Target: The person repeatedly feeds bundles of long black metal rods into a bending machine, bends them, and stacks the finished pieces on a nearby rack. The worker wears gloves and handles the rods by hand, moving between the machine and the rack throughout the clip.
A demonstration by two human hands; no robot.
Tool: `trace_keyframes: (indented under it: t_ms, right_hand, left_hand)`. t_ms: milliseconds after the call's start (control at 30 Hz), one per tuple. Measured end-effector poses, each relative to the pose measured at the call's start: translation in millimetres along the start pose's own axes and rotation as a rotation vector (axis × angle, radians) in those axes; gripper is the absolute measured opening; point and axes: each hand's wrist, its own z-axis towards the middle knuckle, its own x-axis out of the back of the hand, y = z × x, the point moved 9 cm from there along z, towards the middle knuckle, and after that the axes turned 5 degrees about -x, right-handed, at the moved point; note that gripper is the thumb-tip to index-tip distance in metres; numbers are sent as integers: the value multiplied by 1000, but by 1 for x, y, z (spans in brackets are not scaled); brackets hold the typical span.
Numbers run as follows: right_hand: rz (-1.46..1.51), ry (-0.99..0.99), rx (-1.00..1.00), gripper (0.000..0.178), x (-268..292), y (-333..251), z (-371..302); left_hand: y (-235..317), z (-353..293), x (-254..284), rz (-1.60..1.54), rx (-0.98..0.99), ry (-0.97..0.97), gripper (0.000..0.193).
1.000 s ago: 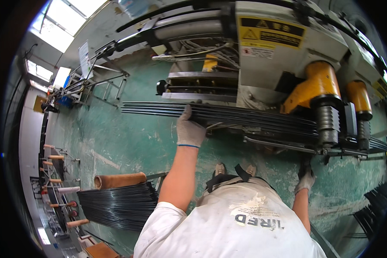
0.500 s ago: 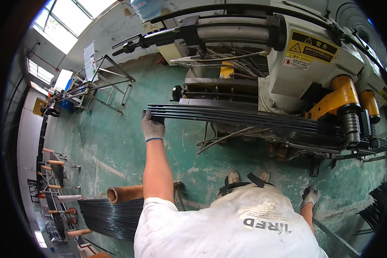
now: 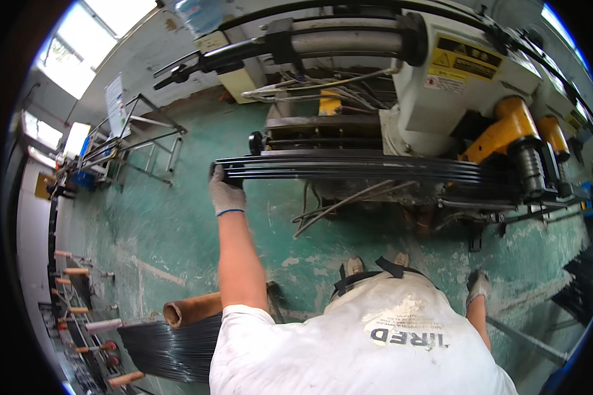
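My left hand [image 3: 227,189], in a pale knit glove with a dark palm, is closed round the left ends of several long black metal tubes [image 3: 336,169]. The tubes lie nearly level and side by side, and they run right along the front of the machine [image 3: 435,105]. Their far ends pass under its yellow arm [image 3: 504,128]. My right hand [image 3: 479,286], gloved too, hangs low beside my body at the right, away from the tubes. Its fingers are dark and small in the picture, so their pose is unclear.
Behind me at the lower left lies a bundle of black tubes [image 3: 171,345] beside a brown cardboard roll [image 3: 192,309]. More black stock [image 3: 583,283] is stacked at the right edge. Loose hoses [image 3: 336,212] hang below the machine. A metal frame [image 3: 145,138] stands at the far left.
The whole view has shifted slightly, so the machine sits further left and higher. My left hand keeps its hold on the tube ends. The right hand is still low at my side.
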Motion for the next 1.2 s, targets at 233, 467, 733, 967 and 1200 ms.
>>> trace_keyframes:
  t_ms: [233,467,733,967,1200]
  right_hand:
    - [-97,22,-8,33,31,15,-1]
    - [-182,28,-65,36,30,17,-6]
    - [-527,-189,65,36,-75,-54,45]
    - [-808,-380,81,40,-132,-113,114]
    - [-858,-452,133,50,-121,-113,222]
  left_hand:
    - [4,2,-4,59,177,-325,33]
    - [4,-20,1,178,285,-364,50]
    - [10,-53,-24,49,171,19,62]
    - [-116,-155,19,-37,316,217,78]
    - [-316,-307,-21,-141,619,270,56]
